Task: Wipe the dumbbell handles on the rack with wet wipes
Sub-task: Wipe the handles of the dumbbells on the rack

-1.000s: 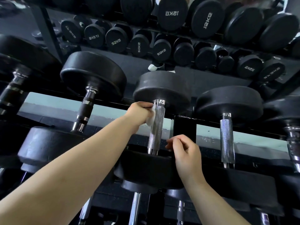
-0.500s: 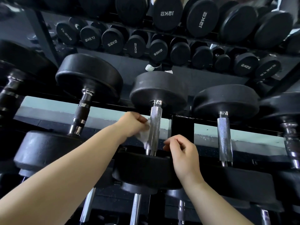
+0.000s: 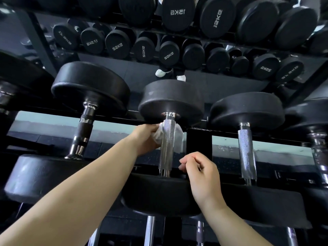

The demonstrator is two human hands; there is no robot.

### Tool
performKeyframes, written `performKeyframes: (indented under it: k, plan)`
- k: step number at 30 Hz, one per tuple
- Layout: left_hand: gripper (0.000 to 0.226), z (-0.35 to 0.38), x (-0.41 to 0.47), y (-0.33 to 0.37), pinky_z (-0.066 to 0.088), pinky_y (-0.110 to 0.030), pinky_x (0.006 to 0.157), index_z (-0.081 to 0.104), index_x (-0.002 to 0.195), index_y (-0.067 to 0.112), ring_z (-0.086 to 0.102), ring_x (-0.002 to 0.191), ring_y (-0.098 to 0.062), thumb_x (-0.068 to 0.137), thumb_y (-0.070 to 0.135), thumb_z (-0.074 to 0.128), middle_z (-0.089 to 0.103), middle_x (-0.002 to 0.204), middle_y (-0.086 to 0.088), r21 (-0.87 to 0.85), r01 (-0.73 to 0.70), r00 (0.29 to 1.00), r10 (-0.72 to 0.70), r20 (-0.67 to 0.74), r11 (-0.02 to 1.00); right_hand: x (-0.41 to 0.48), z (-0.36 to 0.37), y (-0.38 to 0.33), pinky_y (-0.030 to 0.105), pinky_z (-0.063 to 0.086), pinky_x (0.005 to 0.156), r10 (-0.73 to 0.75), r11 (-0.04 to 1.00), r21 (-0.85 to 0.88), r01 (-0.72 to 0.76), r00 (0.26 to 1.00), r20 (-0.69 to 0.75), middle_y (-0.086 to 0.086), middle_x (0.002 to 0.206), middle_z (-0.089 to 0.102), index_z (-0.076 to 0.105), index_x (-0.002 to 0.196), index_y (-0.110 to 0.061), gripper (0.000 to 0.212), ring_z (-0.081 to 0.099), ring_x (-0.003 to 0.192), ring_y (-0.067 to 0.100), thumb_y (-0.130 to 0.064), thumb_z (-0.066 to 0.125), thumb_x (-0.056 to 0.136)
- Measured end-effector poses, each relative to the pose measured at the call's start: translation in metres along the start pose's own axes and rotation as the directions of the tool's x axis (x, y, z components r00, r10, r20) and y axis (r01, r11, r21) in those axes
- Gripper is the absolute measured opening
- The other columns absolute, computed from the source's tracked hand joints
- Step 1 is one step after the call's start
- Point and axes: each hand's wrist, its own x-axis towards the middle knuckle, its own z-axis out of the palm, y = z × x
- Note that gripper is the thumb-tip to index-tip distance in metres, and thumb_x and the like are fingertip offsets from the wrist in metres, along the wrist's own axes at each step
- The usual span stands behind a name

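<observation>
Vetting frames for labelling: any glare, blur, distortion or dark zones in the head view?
Head view: wide-angle distortion bows the rack lines toward the edges; glare streaks run along the chrome handle; the left hand and wet wipe are sharp; the bottom of the frame falls into shadow.

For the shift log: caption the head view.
Left hand holds wet wipe around centre dumbbell handle; right hand curled beside it.
</observation>
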Motion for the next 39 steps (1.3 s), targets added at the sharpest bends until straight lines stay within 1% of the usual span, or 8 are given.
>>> performKeyframes:
  k: [3,6,12,15,19,25,31,39]
  plan:
    - [0.06,-0.003,-0.005,-0.007,0.041,-0.012,0.037,0.056,0.04,0.004,0.053,0.033,-0.009,0.094,0.001,0.029,0.055,0.037,-0.003,0.211,0.056,0.998,-0.054,-0.014,0.976,0.001,0.0,0.001,0.013,0.037,0.051,-0.004,1.0,-0.009,0.004,1.0,0.006,-0.016,0.053,0.059,0.058,0.059,-0.021,0.033,0.048,0.054,0.006,-0.002,0.047,0.084]
    - [0.037,-0.008,-0.009,-0.008,0.047,-0.019,0.042,0.056,0.063,-0.001,0.059,0.04,-0.015,0.092,0.001,0.034,0.061,0.048,-0.008,0.317,0.12,0.993,-0.106,-0.059,0.941,0.0,0.0,0.0,0.016,0.035,0.05,0.0,1.0,-0.009,0.001,1.0,0.016,-0.014,0.053,0.058,0.058,0.059,-0.02,0.032,0.046,0.054,0.009,-0.002,0.047,0.084]
    - [0.037,0.009,-0.002,0.001,0.042,-0.014,0.036,0.053,0.063,0.004,0.053,0.032,-0.011,0.096,0.008,0.036,0.054,0.038,-0.002,0.156,0.003,0.997,0.009,-0.076,0.988,0.0,0.0,-0.001,0.016,0.035,0.052,0.01,1.0,0.006,-0.01,1.0,0.018,0.005,0.058,0.054,0.059,0.062,-0.014,0.027,0.045,0.056,0.009,-0.002,0.048,0.084]
    - [0.06,-0.002,-0.012,-0.013,0.039,-0.014,0.034,0.053,0.037,0.004,0.048,0.028,-0.011,0.094,0.003,0.033,0.048,0.032,-0.002,0.256,0.074,0.997,-0.07,-0.025,0.964,0.0,0.0,0.0,0.015,0.036,0.052,0.017,1.0,0.0,-0.017,1.0,0.009,-0.003,0.055,0.056,0.059,0.059,-0.018,0.03,0.047,0.056,0.008,-0.002,0.048,0.083]
    - [0.027,-0.008,-0.023,-0.016,0.047,-0.018,0.044,0.058,0.071,-0.005,0.057,0.045,-0.017,0.088,-0.002,0.037,0.058,0.051,-0.011,0.444,0.161,0.987,-0.136,-0.088,0.881,0.0,0.0,0.001,0.021,0.037,0.055,0.015,1.0,0.002,-0.015,1.0,0.013,0.008,0.06,0.058,0.058,0.06,-0.017,0.03,0.049,0.058,0.011,-0.003,0.048,0.084]
    - [0.028,0.0,-0.007,-0.004,0.044,-0.018,0.037,0.051,0.068,0.003,0.054,0.035,-0.012,0.093,0.001,0.039,0.054,0.039,-0.004,0.274,0.02,0.984,0.03,-0.177,0.961,0.0,0.0,0.0,0.014,0.037,0.052,-0.017,1.0,-0.024,0.018,1.0,0.018,0.003,0.058,0.056,0.058,0.061,-0.017,0.029,0.047,0.056,0.007,-0.002,0.047,0.084]
    - [0.034,-0.013,-0.032,-0.017,0.043,-0.018,0.04,0.054,0.066,-0.005,0.051,0.038,-0.017,0.088,-0.005,0.028,0.052,0.042,-0.01,0.451,0.232,0.97,-0.238,-0.044,0.862,0.001,0.0,0.002,0.014,0.036,0.051,-0.012,1.0,-0.014,0.012,1.0,0.01,0.001,0.056,0.055,0.057,0.058,-0.019,0.032,0.047,0.054,0.007,-0.002,0.048,0.084]
    - [0.034,-0.009,-0.021,-0.01,0.042,-0.019,0.05,0.058,0.085,-0.003,0.051,0.052,-0.016,0.085,-0.011,0.025,0.055,0.066,-0.014,0.423,0.115,0.993,-0.106,-0.044,0.899,0.001,0.0,0.001,0.014,0.037,0.054,-0.034,0.999,-0.03,0.034,0.999,0.016,-0.001,0.058,0.056,0.057,0.059,-0.02,0.031,0.049,0.057,0.006,-0.003,0.048,0.084]
